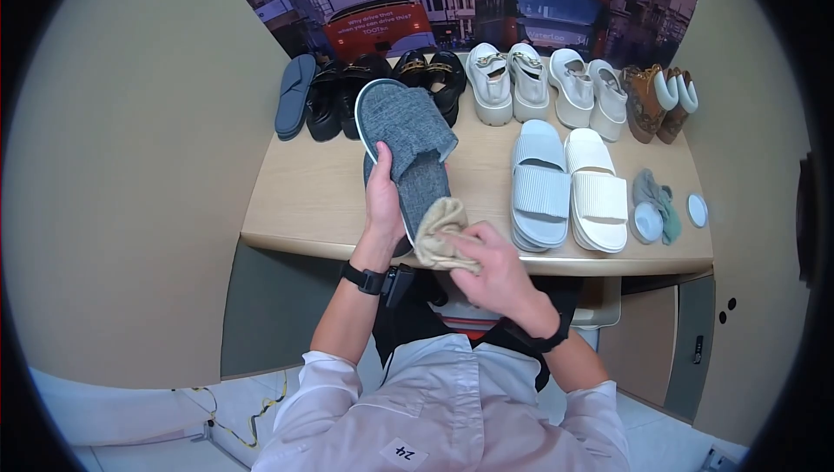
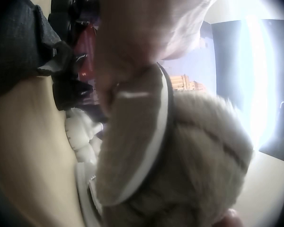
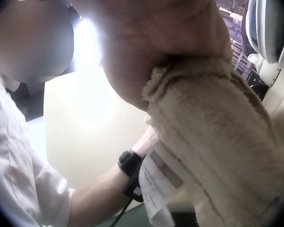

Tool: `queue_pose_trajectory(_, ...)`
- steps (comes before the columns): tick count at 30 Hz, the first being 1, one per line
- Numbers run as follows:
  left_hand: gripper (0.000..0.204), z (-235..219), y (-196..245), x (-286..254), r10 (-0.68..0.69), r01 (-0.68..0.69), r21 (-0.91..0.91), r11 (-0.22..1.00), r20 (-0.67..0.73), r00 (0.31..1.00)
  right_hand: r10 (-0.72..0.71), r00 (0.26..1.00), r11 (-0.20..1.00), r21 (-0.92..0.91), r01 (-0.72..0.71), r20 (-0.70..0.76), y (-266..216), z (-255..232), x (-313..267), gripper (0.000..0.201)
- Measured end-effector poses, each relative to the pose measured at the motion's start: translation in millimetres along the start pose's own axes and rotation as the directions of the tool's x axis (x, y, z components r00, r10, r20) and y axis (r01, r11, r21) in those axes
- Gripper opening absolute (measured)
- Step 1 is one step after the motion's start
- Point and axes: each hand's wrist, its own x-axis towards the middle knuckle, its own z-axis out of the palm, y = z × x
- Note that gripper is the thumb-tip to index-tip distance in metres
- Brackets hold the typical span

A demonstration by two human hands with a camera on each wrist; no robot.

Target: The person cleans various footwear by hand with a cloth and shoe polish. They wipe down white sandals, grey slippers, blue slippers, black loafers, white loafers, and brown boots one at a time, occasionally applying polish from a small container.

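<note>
over the table [image 1: 317, 190], half-hidden left fingers [image 1: 383, 162] gripping grey slipper [image 1: 404, 120]; right fingers [image 1: 466, 250] clutching cloth [image 1: 432, 250], slipper heel hidden

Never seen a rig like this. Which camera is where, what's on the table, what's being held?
No machine here: a person works with bare hands. The wide picture comes from a camera on the head, looking forward and down; the two close-ups come from cameras on the left and right wrists. The left hand holds a gray slipper; the right hand holds a beige cloth at its heel end. On the table, dark shoes, white shoes and brown boots stand at the back; light-blue slides and white slides sit nearer.
</note>
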Motion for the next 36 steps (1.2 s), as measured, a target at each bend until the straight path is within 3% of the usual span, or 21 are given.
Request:
queue_pose_trajectory(3, 0.052, -8.6, 8.7, 1.9, 0.009, -0.01, -0.092, 0.996, -0.013, 1.0, -0.011, 0.978, 1.0, -0.021, 0.007, -0.209, 19.9, -33.8, 5.6, 0.044)
queue_pose_trajectory(4, 0.047, -13.1, 11.9, 0.6, 0.015, -0.015, -0.122, 0.992, -0.002, 1.0, 0.164, 0.95, 0.983, 0.123, -0.135, -0.266, 21.0, -43.3, 9.2, 0.041)
queue_pose_trajectory(6, 0.043, -19.3, 7.9, 1.7, 0.027, -0.02, -0.15, 0.989, 0.047, 0.999, 0.502, 0.811, 0.834, 0.42, -0.359, -0.302, 19.4, -58.3, 16.9, 0.034)
queue_pose_trajectory(8, 0.044, -7.0, 9.2, -3.6, 0.041, -0.024, -0.145, 0.989, 0.111, 0.993, 0.561, 0.794, 0.749, 0.553, -0.366, -0.234, 15.7, -54.4, 27.3, 0.033)
queue_pose_trajectory(9, 0.055, 3.4, 0.3, -6.1, 0.092, -0.091, -0.028, 0.995, 0.005, 0.996, 0.587, 0.786, 0.697, 0.615, -0.369, -0.193, 13.3, -48.7, 31.1, 0.032)
queue_pose_trajectory(10, 0.06, 7.0, -6.4, -4.5, 0.105, -0.106, 0.03, 0.994, 0.03, 0.994, 0.539, 0.817, 0.738, 0.582, -0.34, -0.205, 15.4, -37.7, 33.0, 0.033)
queue_pose_trajectory(12, 0.057, 36.2, -18.8, -8.4, 0.175, -0.161, 0.142, 0.977, -0.087, 0.981, 0.438, 0.871, 0.812, 0.514, -0.277, -0.222, 22.4, -11.4, 36.3, 0.035)
queue_pose_trajectory(15, 0.046, 18.1, -37.2, -9.9, 0.122, -0.044, 0.373, 0.927, -0.187, 0.975, 0.151, 0.911, 0.98, 0.179, -0.086, -0.384, 12.3, 5.3, 42.7, 0.041)
queue_pose_trajectory(18, 0.055, 18.7, -22.6, -16.9, 0.102, -0.101, 0.015, 0.995, -0.015, 0.995, 0.098, 0.928, 0.993, 0.098, -0.067, -0.359, 4.2, 13.2, 44.7, 0.04)
queue_pose_trajectory(19, 0.08, 33.3, -14.1, -24.8, 0.168, -0.172, 0.127, 0.977, 0.04, 0.985, 0.042, 0.938, 0.998, 0.057, -0.024, -0.345, 6.9, 14.2, 44.2, 0.048)
queue_pose_trajectory(22, 0.085, 22.0, -3.4, -34.1, 0.004, -0.012, 0.031, 0.999, 0.272, 0.962, 0.027, 0.95, 1.0, 0.019, -0.022, -0.312, 8.5, 12.5, 44.1, 0.048)
queue_pose_trajectory(25, 0.08, 10.5, -3.9, -37.7, -0.124, 0.109, 0.096, 0.989, 0.166, 0.978, 0.111, 0.987, 0.989, 0.107, -0.099, -0.12, -1.6, -9.6, 45.7, 0.046)
queue_pose_trajectory(27, 0.078, -2.8, -1.7, -38.5, -0.18, 0.169, 0.078, 0.982, 0.151, 0.972, 0.093, 0.973, 0.995, 0.063, -0.082, -0.21, 7.2, -27.2, 55.3, 0.046)
queue_pose_trajectory(30, 0.083, 29.8, 1.2, -50.8, -0.116, 0.102, 0.076, 0.992, 0.212, 0.97, 0.081, 0.914, 0.997, 0.019, -0.08, -0.398, 3.0, -56.1, 89.5, 0.045)
queue_pose_trajectory(31, 0.096, 6.6, -2.4, -46.7, -0.168, 0.127, 0.154, 0.98, 0.293, 0.941, 0.077, 0.88, 0.997, 0.008, -0.083, -0.47, 0.8, -63.5, 101.8, 0.045)
queue_pose_trajectory(34, 0.107, 5.7, -9.1, -40.9, -0.187, 0.146, 0.137, 0.98, 0.368, 0.911, -0.004, 0.875, 0.999, -0.049, -0.023, -0.484, 6.2, -60.8, 131.7, 0.046)
queue_pose_trajectory(36, 0.11, 8.7, -8.3, -38.6, -0.208, 0.171, 0.167, 0.971, 0.239, 0.949, 0.024, 0.924, 0.999, -0.033, -0.04, -0.382, 7.2, -46.1, 135.1, 0.047)
